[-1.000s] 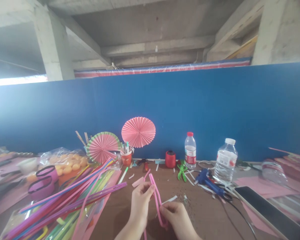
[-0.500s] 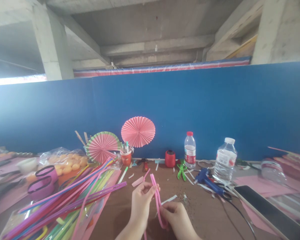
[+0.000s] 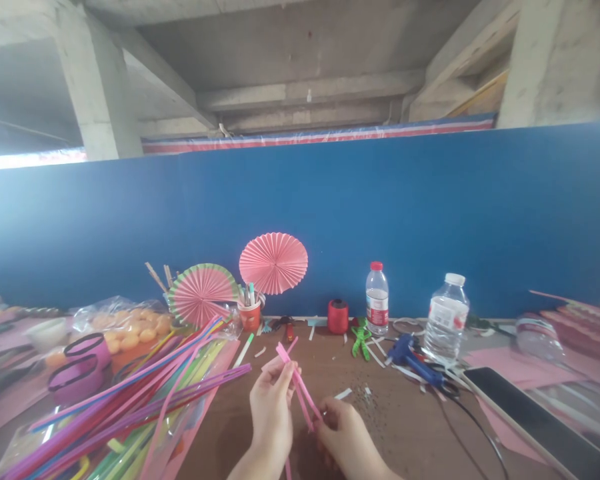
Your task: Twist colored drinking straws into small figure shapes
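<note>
A pink pipe cleaner (image 3: 304,395), bent double, slants between my hands above the brown table (image 3: 400,427). My left hand (image 3: 271,415) pinches it near its upper end between thumb and fingers. Lower down, the curled fingers of my right hand (image 3: 349,435) grip it where its strands spread apart. Another thin pink strand (image 3: 289,467) hangs below my left hand. Beside my left arm lies a large bundle of coloured pipe cleaners (image 3: 130,407), partly in clear plastic. White paper scraps (image 3: 343,394) lie just beyond my right hand.
Two pink pleated paper fans (image 3: 273,263) stand by a pen cup (image 3: 250,315). Along the back are a red spool (image 3: 338,317), green scissors-like item (image 3: 361,339) and water bottles (image 3: 377,300). A blue glue gun (image 3: 415,360) and phone (image 3: 535,420) lie right.
The doubled pipe cleaner has tipped to the left at its top, and its lower strands have spread apart. My left hand has shifted slightly left; both hands keep their grip.
</note>
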A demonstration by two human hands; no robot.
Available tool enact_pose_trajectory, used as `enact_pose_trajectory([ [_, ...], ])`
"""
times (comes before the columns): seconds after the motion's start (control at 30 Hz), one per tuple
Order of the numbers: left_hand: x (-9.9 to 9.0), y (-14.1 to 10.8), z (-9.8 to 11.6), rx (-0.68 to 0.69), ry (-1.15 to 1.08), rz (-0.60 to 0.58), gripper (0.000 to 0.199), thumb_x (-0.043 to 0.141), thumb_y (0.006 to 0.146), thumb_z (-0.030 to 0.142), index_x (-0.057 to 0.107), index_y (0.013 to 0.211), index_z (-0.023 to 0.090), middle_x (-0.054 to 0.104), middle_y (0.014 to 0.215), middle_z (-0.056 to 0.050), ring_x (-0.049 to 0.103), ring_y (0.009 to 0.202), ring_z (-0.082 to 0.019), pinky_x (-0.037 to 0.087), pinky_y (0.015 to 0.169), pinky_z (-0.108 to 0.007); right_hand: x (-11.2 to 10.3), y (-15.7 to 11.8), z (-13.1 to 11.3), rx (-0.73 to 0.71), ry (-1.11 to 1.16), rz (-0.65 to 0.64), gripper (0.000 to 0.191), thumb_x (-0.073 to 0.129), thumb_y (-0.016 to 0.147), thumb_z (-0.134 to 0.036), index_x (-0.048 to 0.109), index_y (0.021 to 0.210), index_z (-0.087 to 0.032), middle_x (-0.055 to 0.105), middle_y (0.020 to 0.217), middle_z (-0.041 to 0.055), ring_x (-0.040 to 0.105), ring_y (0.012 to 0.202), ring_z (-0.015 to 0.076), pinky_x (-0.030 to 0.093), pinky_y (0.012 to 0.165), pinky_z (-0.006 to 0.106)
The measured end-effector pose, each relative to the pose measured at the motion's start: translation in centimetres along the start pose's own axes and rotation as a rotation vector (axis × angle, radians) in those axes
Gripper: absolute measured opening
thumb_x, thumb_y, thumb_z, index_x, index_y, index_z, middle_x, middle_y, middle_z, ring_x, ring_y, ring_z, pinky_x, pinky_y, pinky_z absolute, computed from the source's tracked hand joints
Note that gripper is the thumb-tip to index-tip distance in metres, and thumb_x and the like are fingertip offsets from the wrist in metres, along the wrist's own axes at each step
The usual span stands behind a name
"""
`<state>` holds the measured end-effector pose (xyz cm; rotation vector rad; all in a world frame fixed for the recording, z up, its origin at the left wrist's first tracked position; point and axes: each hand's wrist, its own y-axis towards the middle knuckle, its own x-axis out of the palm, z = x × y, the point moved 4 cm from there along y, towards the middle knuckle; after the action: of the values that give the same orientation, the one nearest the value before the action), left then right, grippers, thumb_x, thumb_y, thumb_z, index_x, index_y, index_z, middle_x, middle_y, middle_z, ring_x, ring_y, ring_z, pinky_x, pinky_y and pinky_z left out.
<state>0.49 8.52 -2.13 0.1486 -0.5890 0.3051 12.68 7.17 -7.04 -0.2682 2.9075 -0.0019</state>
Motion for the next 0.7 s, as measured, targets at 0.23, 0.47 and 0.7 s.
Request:
enact_pose_trajectory([
  [0.23, 0.0, 0.0, -0.5, 0.003, -0.013, 0.046, 0.018, 0.075, 0.053, 0.021, 0.065, 0.065, 0.012, 0.063, 0.071, -0.002, 0.059, 0.061, -0.010, 0.047, 0.059, -0.021, -0.7, 0.6, 0.2, -0.041, -0.073, 0.112, 0.012, 0.046, 0.057, -0.009, 0.053, 0.061, -0.018, 0.045, 0.037, -0.0079, 0.038, 0.030, 0.0055, 0.024, 0.033, 0.016],
  [0.47, 0.4, 0.4, 0.4, -0.031, 0.004, -0.060, 0.016, 0.075, 0.054, 0.019, 0.061, 0.061, 0.012, 0.063, 0.060, -0.001, 0.058, 0.058, -0.010, 0.046, 0.059, -0.021, -0.2, -0.1, -0.3, 0.028, 0.169, -0.100, 0.008, 0.053, 0.066, -0.024, 0.054, 0.063, -0.016, 0.053, 0.046, -0.0025, 0.047, 0.038, 0.0103, 0.032, 0.035, 0.018],
  [0.7, 2.0, -1.6, -1.1, -0.297, 0.132, -0.416, 0.020, 0.075, 0.054, 0.018, 0.056, 0.054, 0.013, 0.064, 0.054, -0.003, 0.058, 0.051, -0.014, 0.043, 0.054, -0.024, -3.1, 0.2, -3.5, -0.137, 0.622, -0.038, 0.034, 0.059, 0.070, -0.045, 0.063, 0.081, -0.013, 0.058, 0.064, 0.0025, 0.050, 0.056, 0.0114, 0.041, 0.055, 0.022],
])
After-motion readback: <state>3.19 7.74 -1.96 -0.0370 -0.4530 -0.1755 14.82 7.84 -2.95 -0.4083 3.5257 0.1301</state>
